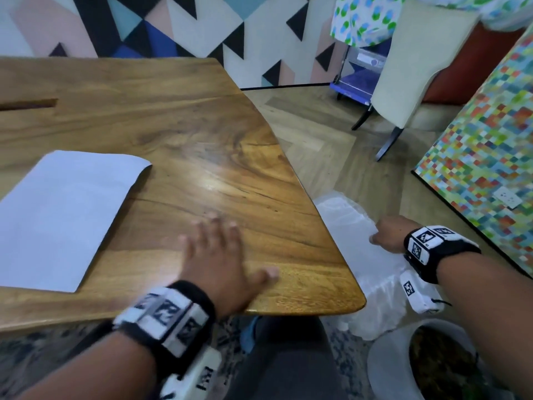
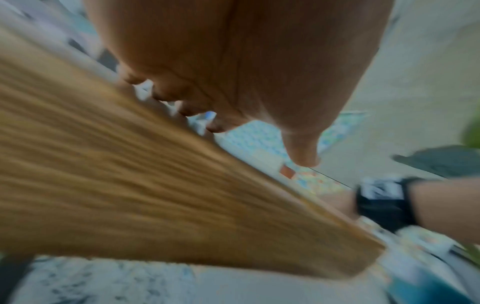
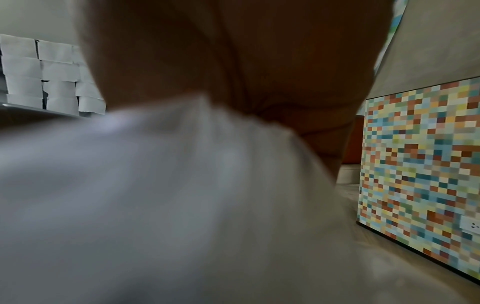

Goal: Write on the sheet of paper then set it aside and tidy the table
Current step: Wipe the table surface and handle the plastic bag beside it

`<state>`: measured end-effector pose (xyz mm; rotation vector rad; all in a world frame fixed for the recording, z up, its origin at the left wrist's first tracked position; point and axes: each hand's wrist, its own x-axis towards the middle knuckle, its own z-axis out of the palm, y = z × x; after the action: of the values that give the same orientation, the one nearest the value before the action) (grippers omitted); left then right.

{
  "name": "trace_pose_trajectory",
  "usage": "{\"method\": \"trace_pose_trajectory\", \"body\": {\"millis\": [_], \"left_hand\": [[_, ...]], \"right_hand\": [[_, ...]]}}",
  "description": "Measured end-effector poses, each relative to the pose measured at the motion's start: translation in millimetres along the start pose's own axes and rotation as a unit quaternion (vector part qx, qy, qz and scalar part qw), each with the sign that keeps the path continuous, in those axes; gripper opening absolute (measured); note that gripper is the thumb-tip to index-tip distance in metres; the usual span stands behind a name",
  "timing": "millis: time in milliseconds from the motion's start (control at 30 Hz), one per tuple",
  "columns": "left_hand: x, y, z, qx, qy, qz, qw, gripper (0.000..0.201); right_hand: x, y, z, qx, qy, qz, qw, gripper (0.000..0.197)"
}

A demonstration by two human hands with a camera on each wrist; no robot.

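A blank white sheet of paper (image 1: pixel 66 215) lies on the left of the wooden table (image 1: pixel 202 116). My left hand (image 1: pixel 227 249) lies flat on the bare wood near the table's front right corner, fingers spread and straight, holding nothing. The left wrist view shows the palm (image 2: pixel 233 72) just over the tabletop (image 2: pixel 103 174), blurred. My right hand (image 1: pixel 386 235) is off the table's right edge, lower down, and grips a white translucent plastic bag (image 1: pixel 346 223). In the right wrist view the bunched bag (image 3: pixel 155 185) fills the space under the hand (image 3: pixel 233 72); its fingers are hidden.
A cream chair (image 1: pixel 409 67) and a blue cart (image 1: pixel 357 79) stand on the floor at the back right. A mosaic-patterned wall (image 1: pixel 490 145) with a socket (image 1: pixel 507 196) runs along the right. A white plant pot (image 1: pixel 386 362) sits by my grey-clad knee (image 1: pixel 282 356).
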<state>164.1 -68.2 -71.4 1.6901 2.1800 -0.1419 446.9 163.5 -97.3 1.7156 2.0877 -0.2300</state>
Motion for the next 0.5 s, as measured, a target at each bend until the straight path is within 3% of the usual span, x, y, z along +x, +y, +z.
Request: {"method": "trace_pose_trajectory", "body": {"millis": [100,167,233,367,500], "left_hand": [[-9,50,-5,-0.048,-0.078,0.199,0.976,0.106],[-5,60,-20,-0.099,-0.093,0.231,0.963,0.099],[15,45,-43,-0.094,-0.062,0.179,0.977,0.098],[70,-23,-88,-0.053,-0.023,0.003,0.998,0.103],[123,-73,-90,0.018,-0.003,-0.072,0.997,0.097]], "right_hand": [[4,1,1,0.001,-0.008,0.000,1.000,0.031],[5,2,-1,0.002,-0.008,0.001,1.000,0.034],[4,4,-2,0.008,-0.008,0.006,1.000,0.037],[4,10,1,0.004,-0.016,0.014,1.000,0.037],[5,8,3,0.000,-0.029,0.013,1.000,0.037]]}}
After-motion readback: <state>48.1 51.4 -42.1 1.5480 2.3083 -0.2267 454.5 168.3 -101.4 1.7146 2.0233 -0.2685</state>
